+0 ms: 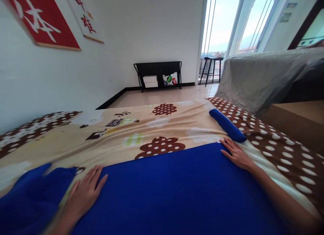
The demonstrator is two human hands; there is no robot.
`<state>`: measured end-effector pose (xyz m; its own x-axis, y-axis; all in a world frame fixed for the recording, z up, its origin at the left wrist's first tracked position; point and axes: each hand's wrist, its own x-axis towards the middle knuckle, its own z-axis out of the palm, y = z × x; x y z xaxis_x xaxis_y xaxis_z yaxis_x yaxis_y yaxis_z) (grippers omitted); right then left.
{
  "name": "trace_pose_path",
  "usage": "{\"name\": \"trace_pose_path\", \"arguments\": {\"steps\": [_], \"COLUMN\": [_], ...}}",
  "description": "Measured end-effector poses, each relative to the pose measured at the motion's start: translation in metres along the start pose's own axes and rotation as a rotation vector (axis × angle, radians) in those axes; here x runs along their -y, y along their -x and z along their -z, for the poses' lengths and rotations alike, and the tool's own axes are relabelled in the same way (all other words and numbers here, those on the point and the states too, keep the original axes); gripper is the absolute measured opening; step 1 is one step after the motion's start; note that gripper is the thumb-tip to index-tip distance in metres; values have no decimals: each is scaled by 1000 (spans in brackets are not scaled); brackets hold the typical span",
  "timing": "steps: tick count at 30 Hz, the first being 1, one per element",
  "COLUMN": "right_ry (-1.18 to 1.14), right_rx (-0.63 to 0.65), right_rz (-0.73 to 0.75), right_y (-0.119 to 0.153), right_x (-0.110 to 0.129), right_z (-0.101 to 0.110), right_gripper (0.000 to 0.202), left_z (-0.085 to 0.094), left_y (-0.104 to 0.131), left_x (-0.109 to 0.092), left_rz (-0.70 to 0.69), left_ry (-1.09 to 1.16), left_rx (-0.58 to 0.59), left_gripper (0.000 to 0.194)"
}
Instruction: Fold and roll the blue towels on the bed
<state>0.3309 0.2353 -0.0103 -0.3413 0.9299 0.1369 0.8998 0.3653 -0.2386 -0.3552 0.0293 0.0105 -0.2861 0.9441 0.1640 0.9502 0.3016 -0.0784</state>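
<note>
A flat blue cloth (164, 187) is spread over the patterned blanket (146, 123), its far edge nearly straight. My left hand (84, 191) lies flat on the cloth's left far corner, fingers stretched out. At the right far corner, my right hand (236, 154) rests with fingers spread, close to a small white tag (219, 140). Just beyond the right fingers is a blue cloth roll (227, 125), lying at a slant. Left of my left hand sits a crumpled blue cloth (35, 198), partly cut off by the frame.
Plastic sheeting (253, 80) drapes a large item at the right, with a brown cardboard box (298, 117) nearer me. Along the back wall stands a low black rack (159, 68) holding white boxes. A black stool (212, 68) is by the window. Red-and-white hangings (50, 22) are on the left wall.
</note>
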Motion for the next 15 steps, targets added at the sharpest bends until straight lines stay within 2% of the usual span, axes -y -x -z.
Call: {"name": "trace_pose_path", "arguments": {"steps": [4,7,9,11,12,15], "right_ry": [21,24,19,6,-4,-47], "right_rx": [-32,-67,-105,-150,-163,-129], "right_rz": [-19,-38,-54,-47,-21,166], "right_y": [0,7,14,18,18,10], "right_x": [3,7,20,51,74,166], "right_z": [1,13,21,23,22,4], "right_gripper": [76,77,76,71,68,59], "left_z": [14,34,50,65,71,79], "left_y": [0,5,10,12,12,8], "left_x": [-11,-14,-27,-59,-84,-184], "left_rz": [27,59,59,13,-36,-248], "left_ry": [43,61,61,66,74,117], "left_rx": [43,39,0,-42,-57,-49], "left_gripper": [68,67,65,62,61,59]}}
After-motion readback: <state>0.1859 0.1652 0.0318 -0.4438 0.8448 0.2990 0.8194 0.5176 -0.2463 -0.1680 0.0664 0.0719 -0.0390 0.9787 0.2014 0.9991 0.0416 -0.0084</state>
